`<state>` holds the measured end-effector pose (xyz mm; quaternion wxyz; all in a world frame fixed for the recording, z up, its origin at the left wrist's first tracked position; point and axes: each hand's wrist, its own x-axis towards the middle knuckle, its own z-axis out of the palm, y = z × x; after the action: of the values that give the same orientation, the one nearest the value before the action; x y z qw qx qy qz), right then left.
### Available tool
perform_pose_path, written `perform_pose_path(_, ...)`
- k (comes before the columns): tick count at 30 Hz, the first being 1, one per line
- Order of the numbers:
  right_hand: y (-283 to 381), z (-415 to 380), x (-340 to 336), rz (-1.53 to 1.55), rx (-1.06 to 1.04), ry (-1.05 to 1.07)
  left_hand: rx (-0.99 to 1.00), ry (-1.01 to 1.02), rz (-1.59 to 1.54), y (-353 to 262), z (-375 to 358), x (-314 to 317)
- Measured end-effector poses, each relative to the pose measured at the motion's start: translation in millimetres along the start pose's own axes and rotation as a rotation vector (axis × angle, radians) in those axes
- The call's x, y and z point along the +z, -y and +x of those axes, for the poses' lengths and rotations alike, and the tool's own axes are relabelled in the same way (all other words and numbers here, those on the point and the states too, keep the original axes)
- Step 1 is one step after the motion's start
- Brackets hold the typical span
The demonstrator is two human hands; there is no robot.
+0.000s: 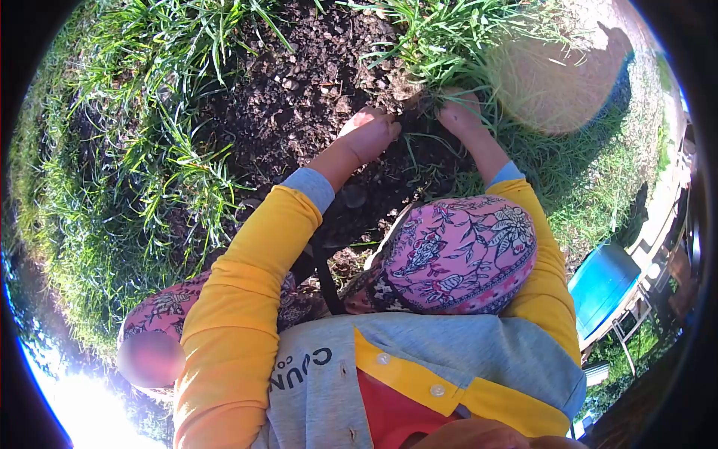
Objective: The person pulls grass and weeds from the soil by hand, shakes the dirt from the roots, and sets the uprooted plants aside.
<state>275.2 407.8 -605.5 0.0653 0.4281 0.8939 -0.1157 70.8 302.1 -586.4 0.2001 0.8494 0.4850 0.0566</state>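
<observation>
My left hand is closed, its fingers curled low over the dark loose soil. What its fingertips hold, if anything, is hidden. Just to the right, my right hand is closed at the base of a tuft of green grass, with blades crossing in front of its fingers. A dark clump of soil and roots shows between the two hands. Long, thin blades lie on the ground below them.
Tall grass borders the soil on the left, and cut-looking dry grass lies at the upper right. My knee in pink floral cloth is close below my hands. A blue container stands at the far right.
</observation>
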Motion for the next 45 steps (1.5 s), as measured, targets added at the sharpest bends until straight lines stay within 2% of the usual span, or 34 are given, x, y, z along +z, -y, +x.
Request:
perform_pose_path(3,4,-51,-6,0.094,-0.072,-0.354,0.009,-0.041,-0.015,3,6,5)
perform_pose_path(6,-32,-76,11,0.027,0.058,-0.492,0.043,-0.020,-0.003,3,8,4)
perform_pose_path(9,-68,-88,49,0.008,0.308,-0.345,0.027,0.061,-0.027,-1,12,2)
perform_pose_path(10,-70,-80,52,0.161,0.608,0.135,0.044,0.048,-0.007,-3,13,3)
perform_pose_path(12,-80,-93,48,0.046,0.489,0.209,0.069,0.018,0.040,-3,13,5)
perform_pose_path(13,-70,-90,21,-0.017,0.412,0.259,0.050,0.008,0.034,0,14,2)
perform_pose_path(16,-50,-89,-17,0.110,0.677,-0.016,0.026,0.018,-0.008,-1,7,3)
perform_pose_path(19,-63,-96,23,0.036,0.471,0.145,0.017,0.044,-0.007,-3,3,9)
perform_pose_path(22,-66,-103,47,-0.186,0.100,0.182,0.010,0.008,0.010,-2,9,1)
perform_pose_path(25,-27,-85,17,0.055,-0.096,-0.163,0.055,0.017,0.014,-3,4,2)
perform_pose_path(28,-15,-44,-2,0.032,-0.106,-0.341,0.077,0.000,0.038,-5,2,2)
perform_pose_path(31,-64,-6,38,-0.166,-0.081,-0.484,0.088,0.010,0.046,-8,4,-3)
perform_pose_path(34,-93,10,58,-0.248,0.030,-0.422,0.083,-0.029,0.050,-11,5,-2)
perform_pose_path(37,-106,6,73,-0.094,-0.021,-0.489,0.077,-0.040,0.061,-12,2,-1)
perform_pose_path(41,-89,12,54,-0.031,0.179,-0.282,0.052,-0.023,0.041,-9,-1,3)
perform_pose_path(44,-60,-2,27,-0.066,0.066,-0.203,0.049,-0.034,0.018,-7,-2,2)
perform_pose_path(45,-52,-9,31,-0.045,-0.005,-0.063,0.056,-0.029,0.020,-7,-3,2)
